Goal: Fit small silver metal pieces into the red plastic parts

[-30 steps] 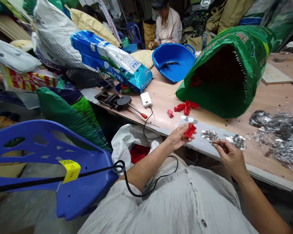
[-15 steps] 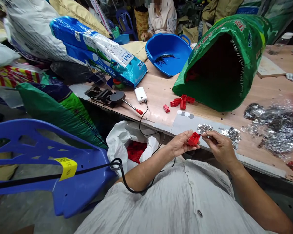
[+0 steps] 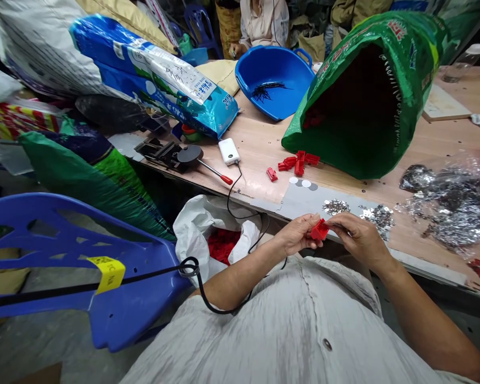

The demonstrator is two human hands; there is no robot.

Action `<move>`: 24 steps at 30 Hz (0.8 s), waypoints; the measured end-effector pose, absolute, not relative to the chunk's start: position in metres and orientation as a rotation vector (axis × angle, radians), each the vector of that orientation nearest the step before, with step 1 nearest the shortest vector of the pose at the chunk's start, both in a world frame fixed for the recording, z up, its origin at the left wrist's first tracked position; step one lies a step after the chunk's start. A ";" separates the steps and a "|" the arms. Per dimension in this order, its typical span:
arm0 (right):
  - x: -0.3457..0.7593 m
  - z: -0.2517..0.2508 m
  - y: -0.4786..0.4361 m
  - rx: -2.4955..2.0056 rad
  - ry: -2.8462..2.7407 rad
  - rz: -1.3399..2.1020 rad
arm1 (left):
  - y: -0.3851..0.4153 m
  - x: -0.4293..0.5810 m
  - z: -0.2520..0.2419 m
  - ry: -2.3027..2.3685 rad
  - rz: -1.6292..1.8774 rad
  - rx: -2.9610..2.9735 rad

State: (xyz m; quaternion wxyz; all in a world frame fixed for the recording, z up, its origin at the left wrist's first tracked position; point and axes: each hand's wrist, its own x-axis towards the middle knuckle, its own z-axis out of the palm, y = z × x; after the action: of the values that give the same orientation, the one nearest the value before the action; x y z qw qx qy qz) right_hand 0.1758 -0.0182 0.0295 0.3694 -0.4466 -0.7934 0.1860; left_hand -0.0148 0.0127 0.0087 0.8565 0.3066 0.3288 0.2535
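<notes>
A small red plastic housing (image 3: 320, 229), hollow and box-like, is gripped between the thumb and fingers of my left hand (image 3: 298, 236) just off the table's front edge. My right hand (image 3: 358, 237) pinches at the housing's right side, fingertips touching or nearly touching it. Whatever those fingertips hold is too small to make out. Beyond the hands, small shiny metal pieces (image 3: 336, 206) lie loose on a grey sheet (image 3: 298, 200), with a second metal pile (image 3: 380, 220) to the right. More red housings (image 3: 300, 163) sit on the table behind.
A green sack (image 3: 344, 154) gapes open on the table (image 3: 256, 154). Behind are a blue basin (image 3: 280, 109) and a person (image 3: 264, 24). Left stand a lever tool (image 3: 190, 154) and a white device (image 3: 229, 152). A white bag (image 3: 190, 224) of red parts is below; a blue chair (image 3: 140, 298) stands left.
My right fingertips have moved left, closer against the red housing, which has turned slightly in my left hand. The camera view has shifted a little.
</notes>
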 end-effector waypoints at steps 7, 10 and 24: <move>0.179 0.027 -0.018 -1.167 -2.072 0.485 | 0.011 -0.014 0.011 0.690 0.531 0.669; 0.179 0.027 -0.018 -1.169 -2.069 0.500 | 0.010 -0.013 0.011 0.692 0.525 0.681; 0.197 0.031 -0.017 -1.479 -1.833 0.927 | 0.007 -0.011 0.015 0.706 0.559 0.683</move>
State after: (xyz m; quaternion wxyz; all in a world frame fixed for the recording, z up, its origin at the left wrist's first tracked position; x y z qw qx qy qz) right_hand 0.1974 -0.0166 0.0309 0.3006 -0.5574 -0.6906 0.3493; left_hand -0.0113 0.0070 0.0151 0.8446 0.3234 0.3347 0.2647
